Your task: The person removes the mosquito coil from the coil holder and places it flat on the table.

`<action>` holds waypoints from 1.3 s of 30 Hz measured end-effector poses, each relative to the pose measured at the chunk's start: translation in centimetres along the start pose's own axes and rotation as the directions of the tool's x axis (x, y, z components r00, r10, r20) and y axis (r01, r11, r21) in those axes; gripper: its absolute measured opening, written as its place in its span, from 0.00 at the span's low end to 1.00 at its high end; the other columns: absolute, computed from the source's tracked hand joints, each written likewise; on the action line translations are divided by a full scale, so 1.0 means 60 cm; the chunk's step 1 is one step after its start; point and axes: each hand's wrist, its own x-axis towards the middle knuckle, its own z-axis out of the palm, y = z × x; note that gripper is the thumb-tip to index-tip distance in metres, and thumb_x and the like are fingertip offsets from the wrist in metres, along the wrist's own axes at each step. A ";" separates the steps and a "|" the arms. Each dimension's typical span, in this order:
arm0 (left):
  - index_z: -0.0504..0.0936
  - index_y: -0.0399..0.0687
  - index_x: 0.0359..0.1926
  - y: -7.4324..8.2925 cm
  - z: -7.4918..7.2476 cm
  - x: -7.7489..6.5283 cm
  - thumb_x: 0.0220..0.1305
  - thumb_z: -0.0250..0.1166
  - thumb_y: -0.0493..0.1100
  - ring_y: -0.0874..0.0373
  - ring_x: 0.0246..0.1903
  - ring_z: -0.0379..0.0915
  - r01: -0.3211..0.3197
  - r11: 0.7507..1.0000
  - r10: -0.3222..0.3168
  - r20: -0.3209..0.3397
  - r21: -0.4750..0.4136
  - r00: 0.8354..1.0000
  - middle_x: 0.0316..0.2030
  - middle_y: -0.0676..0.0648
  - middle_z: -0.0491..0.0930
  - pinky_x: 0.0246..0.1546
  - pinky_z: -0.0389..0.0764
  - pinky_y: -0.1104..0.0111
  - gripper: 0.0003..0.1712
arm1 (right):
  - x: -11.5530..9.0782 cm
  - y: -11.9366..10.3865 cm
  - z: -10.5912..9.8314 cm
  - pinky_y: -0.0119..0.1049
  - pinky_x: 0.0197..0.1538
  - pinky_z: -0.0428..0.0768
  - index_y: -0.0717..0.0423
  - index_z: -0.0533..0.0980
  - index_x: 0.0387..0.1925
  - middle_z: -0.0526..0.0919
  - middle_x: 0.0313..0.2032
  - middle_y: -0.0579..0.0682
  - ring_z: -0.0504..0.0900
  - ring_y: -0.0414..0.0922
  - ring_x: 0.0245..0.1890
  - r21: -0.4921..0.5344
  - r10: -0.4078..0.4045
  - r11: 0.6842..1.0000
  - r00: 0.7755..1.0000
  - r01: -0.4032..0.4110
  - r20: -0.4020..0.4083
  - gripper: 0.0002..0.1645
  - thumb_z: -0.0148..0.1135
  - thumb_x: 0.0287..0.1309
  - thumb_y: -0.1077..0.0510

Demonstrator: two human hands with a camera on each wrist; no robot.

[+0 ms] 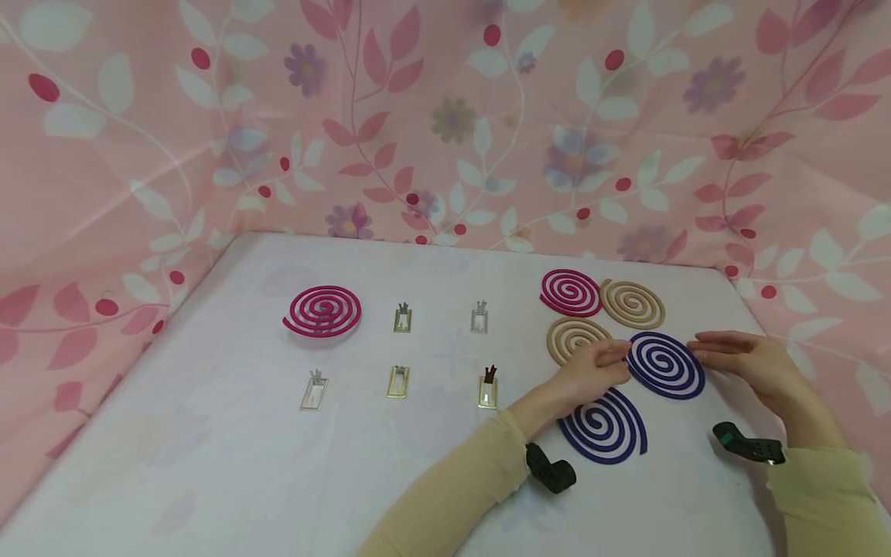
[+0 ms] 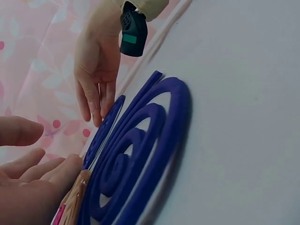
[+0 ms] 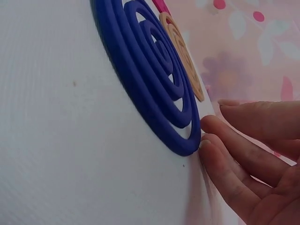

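A dark blue mosquito coil (image 1: 666,365) lies flat on the white table between the two hands. My left hand (image 1: 592,375) is at its left edge, thumb apart from the fingers, partly over a tan coil (image 1: 579,337). At the opposite edge is my right hand (image 1: 748,363), its relaxed fingertips (image 3: 206,145) right by the rim in the right wrist view. A second blue coil (image 1: 602,425) lies nearer, below the left hand and wrist. Behind are a pink coil (image 1: 571,292) and another tan coil (image 1: 633,303).
On the left, a pink coil (image 1: 323,311) sits raised on a metal stand. Several small metal coil stands (image 1: 398,382) are spread across the middle of the table. A pink floral cloth (image 1: 445,124) hangs behind and along the sides. Both wrists wear black devices (image 1: 748,445).
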 end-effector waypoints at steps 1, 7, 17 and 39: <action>0.75 0.46 0.65 0.002 0.000 0.000 0.69 0.62 0.35 0.61 0.59 0.77 -0.007 1.000 0.007 -0.008 -0.016 1.000 0.63 0.45 0.77 0.56 0.76 0.77 0.25 | -0.001 -0.002 0.000 0.16 0.38 0.73 0.64 0.66 0.68 0.81 0.41 0.18 0.74 0.14 0.41 0.009 -0.013 1.000 1.000 0.013 -0.005 0.42 0.65 0.64 0.42; 0.77 0.46 0.64 0.014 -0.002 -0.001 0.69 0.61 0.33 0.63 0.57 0.78 -0.072 0.994 0.070 -0.035 -0.076 0.997 0.62 0.45 0.79 0.55 0.76 0.78 0.23 | -0.010 -0.035 0.005 0.47 0.65 0.71 0.59 0.69 0.67 0.79 0.41 0.16 0.70 0.14 0.43 0.031 -0.056 0.998 0.996 0.058 -0.065 0.38 0.63 0.65 0.41; 0.78 0.45 0.62 0.026 -0.011 -0.006 0.70 0.61 0.34 0.56 0.59 0.78 -0.113 0.987 0.106 -0.068 -0.110 0.992 0.61 0.46 0.80 0.52 0.79 0.78 0.21 | -0.025 -0.101 0.020 0.28 0.50 0.71 0.56 0.74 0.63 0.81 0.41 0.17 0.73 0.16 0.44 -0.015 -0.132 0.991 0.983 0.131 -0.127 0.32 0.63 0.65 0.42; 0.79 0.44 0.61 0.019 -0.020 0.002 0.68 0.61 0.33 0.62 0.55 0.79 -0.122 0.987 0.116 -0.067 -0.102 0.991 0.59 0.45 0.81 0.52 0.77 0.80 0.21 | -0.026 -0.113 0.040 0.14 0.42 0.73 0.61 0.74 0.62 0.80 0.44 0.23 0.74 0.18 0.44 0.005 -0.187 0.982 0.977 0.188 -0.099 0.30 0.62 0.67 0.46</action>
